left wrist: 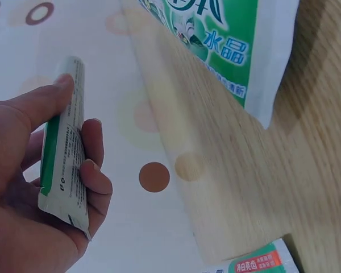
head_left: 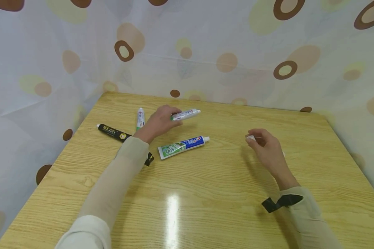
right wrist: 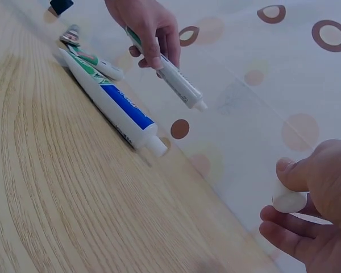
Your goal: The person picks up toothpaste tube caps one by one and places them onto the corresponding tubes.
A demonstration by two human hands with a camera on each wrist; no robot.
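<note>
My left hand [head_left: 162,121] grips a small white-and-green toothpaste tube [head_left: 186,114] by its green end, the white cap pointing right, raised over the back of the table. In the left wrist view the thumb lies along one side of the tube [left wrist: 71,148] and the fingers curl round the other. Off to the right, my right hand [head_left: 268,150] pinches a small white rounded piece [right wrist: 290,201] between thumb and fingers, above the table; its kind cannot be told. A larger blue-and-green toothpaste tube [head_left: 183,147] lies between the hands, capped end to the right.
Left of the left hand, another white-and-green tube [head_left: 140,118] and a black tube [head_left: 113,132] lie on the wooden table [head_left: 212,193], the black one partly hidden by the left arm. A patterned cloth [head_left: 205,45] hangs behind the table. A small white bit [head_left: 284,154] shows beside the right hand.
</note>
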